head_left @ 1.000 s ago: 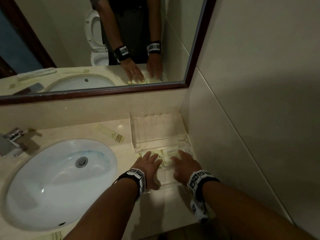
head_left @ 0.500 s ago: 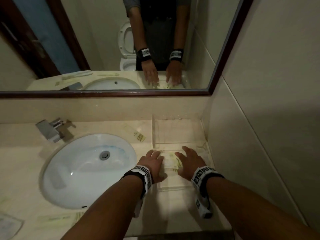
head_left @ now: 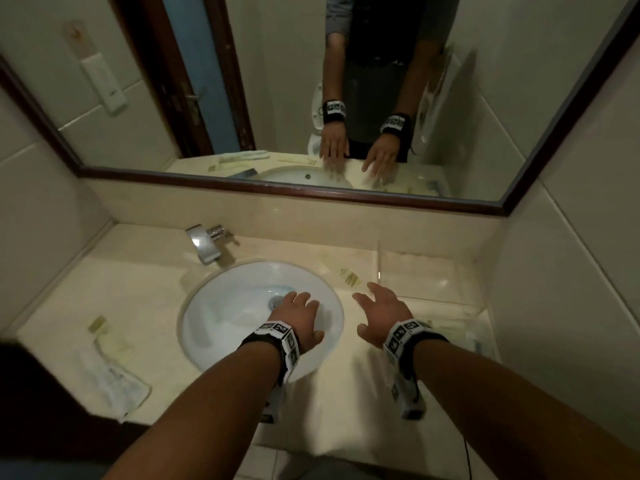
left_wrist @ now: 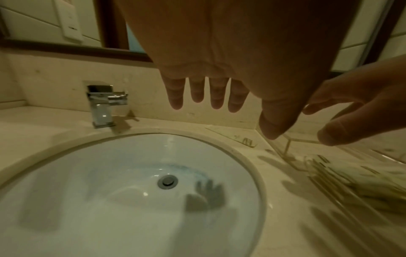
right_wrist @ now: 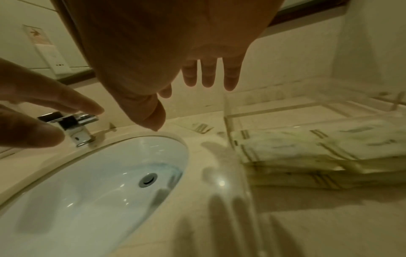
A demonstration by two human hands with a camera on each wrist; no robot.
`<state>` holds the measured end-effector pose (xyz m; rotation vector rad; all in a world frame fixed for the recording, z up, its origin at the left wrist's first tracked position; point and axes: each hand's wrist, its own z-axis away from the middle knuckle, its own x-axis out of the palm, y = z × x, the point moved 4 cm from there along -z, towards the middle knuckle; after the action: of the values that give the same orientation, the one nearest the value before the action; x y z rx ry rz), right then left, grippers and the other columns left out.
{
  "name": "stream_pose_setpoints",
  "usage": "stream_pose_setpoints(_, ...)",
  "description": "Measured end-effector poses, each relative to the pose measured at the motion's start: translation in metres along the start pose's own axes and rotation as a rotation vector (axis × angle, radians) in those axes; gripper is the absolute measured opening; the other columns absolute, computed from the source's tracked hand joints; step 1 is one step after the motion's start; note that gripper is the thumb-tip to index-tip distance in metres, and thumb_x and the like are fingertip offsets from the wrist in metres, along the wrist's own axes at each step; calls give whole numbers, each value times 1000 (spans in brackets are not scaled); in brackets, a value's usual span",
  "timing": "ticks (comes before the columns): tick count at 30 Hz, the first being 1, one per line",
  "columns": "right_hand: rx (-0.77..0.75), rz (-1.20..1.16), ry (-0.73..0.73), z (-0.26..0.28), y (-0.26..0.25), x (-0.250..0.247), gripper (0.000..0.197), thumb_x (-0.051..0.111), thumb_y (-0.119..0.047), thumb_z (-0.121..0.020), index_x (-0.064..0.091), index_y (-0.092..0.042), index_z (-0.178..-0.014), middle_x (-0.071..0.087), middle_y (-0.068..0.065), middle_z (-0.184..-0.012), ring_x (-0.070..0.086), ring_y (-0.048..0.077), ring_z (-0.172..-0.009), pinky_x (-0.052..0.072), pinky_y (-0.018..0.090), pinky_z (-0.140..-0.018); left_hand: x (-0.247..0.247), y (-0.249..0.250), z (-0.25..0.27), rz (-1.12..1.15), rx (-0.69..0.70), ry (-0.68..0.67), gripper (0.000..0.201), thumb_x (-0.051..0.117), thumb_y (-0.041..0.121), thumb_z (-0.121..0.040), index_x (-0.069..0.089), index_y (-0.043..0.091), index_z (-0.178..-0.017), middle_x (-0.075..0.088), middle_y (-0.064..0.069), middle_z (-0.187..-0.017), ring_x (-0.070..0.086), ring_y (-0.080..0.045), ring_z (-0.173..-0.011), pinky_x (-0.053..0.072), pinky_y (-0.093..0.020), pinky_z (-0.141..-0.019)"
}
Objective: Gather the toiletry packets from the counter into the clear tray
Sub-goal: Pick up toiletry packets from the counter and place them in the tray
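The clear tray (head_left: 420, 271) stands at the counter's right end against the wall. Several pale green-striped packets (right_wrist: 307, 149) lie stacked in its near part. One flat packet (head_left: 348, 277) lies on the counter between the sink and the tray. More packets (head_left: 98, 323) lie at the counter's left end. My left hand (head_left: 298, 315) hovers over the sink bowl, fingers straight and spread, holding nothing. My right hand (head_left: 381, 313) hovers over the counter just left of the tray, also open and empty. Both wrist views show straight fingers (left_wrist: 216, 97) and fingers (right_wrist: 208, 74).
A white sink (head_left: 221, 317) fills the counter's middle, with a chrome faucet (head_left: 206, 244) behind it. A crumpled plastic-wrapped item (head_left: 110, 379) lies at the front left. A mirror (head_left: 311, 81) spans the back wall; a tiled wall closes the right side.
Both hands have lifted off the packets in the tray and moved left; the left hand is now over the sink. The head view has swung left.
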<state>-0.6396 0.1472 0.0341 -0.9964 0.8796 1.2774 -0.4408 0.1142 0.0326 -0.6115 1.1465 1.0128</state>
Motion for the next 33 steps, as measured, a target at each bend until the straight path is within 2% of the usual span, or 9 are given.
stream_pose_setpoints(3,-36,24,3,-6,-40,-1,77,56,-46,-87,22,-33,-155,8,7,-165,14,29,-150,29,45,-117,1,-37,16,47,-48,11,73,55,53,-88,32,21,-149,20,-5,-160,13,-31,-148,32,-46,-114)
stream_pose_setpoints(7,-71,54,-15,-13,-88,0,76,55,-47,-88,22,-34,-155,8,6,-166,13,28,-150,27,44,-118,3,-85,41,101,-94,44,68,56,50,-88,36,22,-147,28,-1,-155,22,-28,-142,38,-43,-108)
stream_pose_setpoints(12,-101,88,-36,-21,-143,3,74,56,-47,-89,24,-34,-154,9,5,-166,15,28,-150,28,45,-118,11,-147,65,107,-174,4,67,55,50,-90,36,21,-148,25,-3,-158,19,-29,-145,35,-45,-110)
stream_pose_setpoints(16,-109,96,-68,-25,-181,16,73,57,-49,-89,26,-36,-153,10,3,-165,17,27,-149,27,46,-118,19,-191,84,127,-212,-18,64,54,47,-91,37,20,-146,29,-3,-154,24,-29,-141,37,-46,-109)
stream_pose_setpoints(21,-139,121,-128,-21,-218,40,72,56,-51,-90,25,-37,-153,9,2,-165,16,26,-149,29,47,-117,41,-224,110,124,-238,-94,65,54,47,-92,35,21,-148,28,-3,-155,23,-28,-142,37,-47,-110)
stream_pose_setpoints(26,-191,121,-193,-16,-249,65,71,56,-48,-90,25,-37,-153,12,1,-165,21,26,-147,32,46,-115,65,-244,130,89,-245,-112,64,58,47,-90,39,21,-145,41,-3,-144,37,-29,-132,45,-46,-102)
stream_pose_setpoints(31,-266,122,-267,-12,-276,88,67,60,-44,-91,33,-32,-151,35,2,-151,39,25,-136,43,42,-107,90,-251,143,109,-260,-177,62,58,44,-90,40,21,-145,43,-6,-144,41,-30,-131,45,-46,-103)
stream_pose_setpoints(33,-291,123,-290,-11,-286,100,63,59,-40,-91,37,-32,-149,39,3,-146,43,25,-132,44,41,-105,102,-254,150,117,-267,-200,62,56,42,-91,38,22,-147,42,-5,-147,40,-30,-132,44,-45,-105)
